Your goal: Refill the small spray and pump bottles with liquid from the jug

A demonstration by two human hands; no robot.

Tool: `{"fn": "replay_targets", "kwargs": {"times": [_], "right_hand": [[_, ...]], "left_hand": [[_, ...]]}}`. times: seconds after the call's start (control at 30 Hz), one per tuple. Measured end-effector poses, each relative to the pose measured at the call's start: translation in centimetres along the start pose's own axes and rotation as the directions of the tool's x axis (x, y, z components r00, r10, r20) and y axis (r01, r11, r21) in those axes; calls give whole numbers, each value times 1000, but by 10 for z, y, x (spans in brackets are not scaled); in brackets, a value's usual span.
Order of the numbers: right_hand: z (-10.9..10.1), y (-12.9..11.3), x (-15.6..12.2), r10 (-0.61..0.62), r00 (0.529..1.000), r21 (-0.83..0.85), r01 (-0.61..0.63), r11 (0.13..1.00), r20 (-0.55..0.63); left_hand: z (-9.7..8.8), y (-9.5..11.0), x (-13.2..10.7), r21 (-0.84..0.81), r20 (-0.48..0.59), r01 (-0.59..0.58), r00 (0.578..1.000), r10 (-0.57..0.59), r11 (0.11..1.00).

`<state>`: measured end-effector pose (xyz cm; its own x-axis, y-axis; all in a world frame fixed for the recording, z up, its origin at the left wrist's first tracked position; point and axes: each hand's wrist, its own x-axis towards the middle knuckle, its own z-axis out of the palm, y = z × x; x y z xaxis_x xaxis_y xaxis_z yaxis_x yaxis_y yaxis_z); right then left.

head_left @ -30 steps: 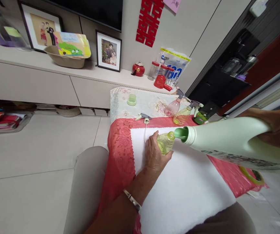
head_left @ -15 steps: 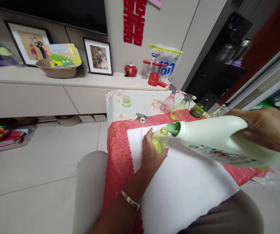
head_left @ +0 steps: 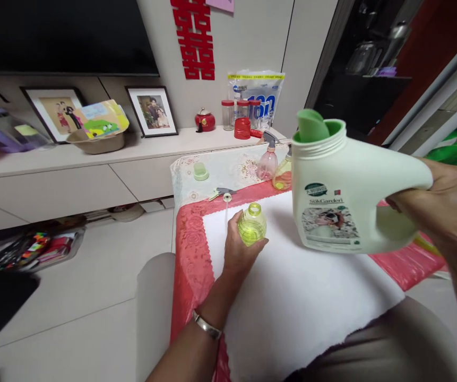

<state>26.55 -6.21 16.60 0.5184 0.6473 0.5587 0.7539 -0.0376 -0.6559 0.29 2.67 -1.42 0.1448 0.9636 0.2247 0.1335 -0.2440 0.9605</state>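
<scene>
My left hand (head_left: 239, 249) is closed around a small yellow-green bottle (head_left: 251, 225) with an open neck, standing on a white cloth (head_left: 303, 302). My right hand (head_left: 443, 207) grips the handle of a large pale green detergent jug (head_left: 332, 196), held upright above the cloth, its cap off and green spout showing. A loose spray head (head_left: 222, 193) with its tube lies just beyond the small bottle.
A pink spray bottle (head_left: 267, 162) and a yellow spray bottle (head_left: 283, 175) stand at the table's far side, with a green cap (head_left: 201, 171) on the floral cloth. A red tablecloth (head_left: 190, 239) lies under the white one. The low cabinet (head_left: 93, 170) behind carries frames, jars and a red teapot.
The jug has swung from tilted, with its spout at the small bottle's neck, to upright and away from it. My left hand still holds the small bottle. The view shifted.
</scene>
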Motion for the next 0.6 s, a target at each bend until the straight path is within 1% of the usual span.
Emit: {"fn": "replay_targets", "kwargs": {"times": [0.07,0.17,0.27,0.33,0.4,0.47,0.5,0.6], "right_hand": [[13,12,-4,47,996,74,-42,996,-70],[35,30,-10,97,990,137,-82,987,-106],[55,46,-16,136,984,199,-111,974,-118],[66,55,-21,163,979,235,-131,963,-122],[75,64,-26,193,974,266,-157,951,-115],[79,73,-29,229,967,290,-189,938,-110],[81,76,-31,248,963,300,-207,931,-106],[80,83,-34,306,949,321,-268,909,-73]], "left_hand": [[-1,-1,0,26,30,-20,999,19,999],[-3,0,-2,78,16,-58,998,57,995],[-6,1,-5,76,-57,-137,988,141,988],[-8,2,-7,31,-134,-195,971,198,980],[-11,3,-8,-1,-226,-230,948,224,973],[-13,4,-7,-1,-307,-232,926,221,973],[-13,5,-6,1,-342,-215,918,203,977],[-16,9,-3,-5,-414,-116,904,104,993]]}}
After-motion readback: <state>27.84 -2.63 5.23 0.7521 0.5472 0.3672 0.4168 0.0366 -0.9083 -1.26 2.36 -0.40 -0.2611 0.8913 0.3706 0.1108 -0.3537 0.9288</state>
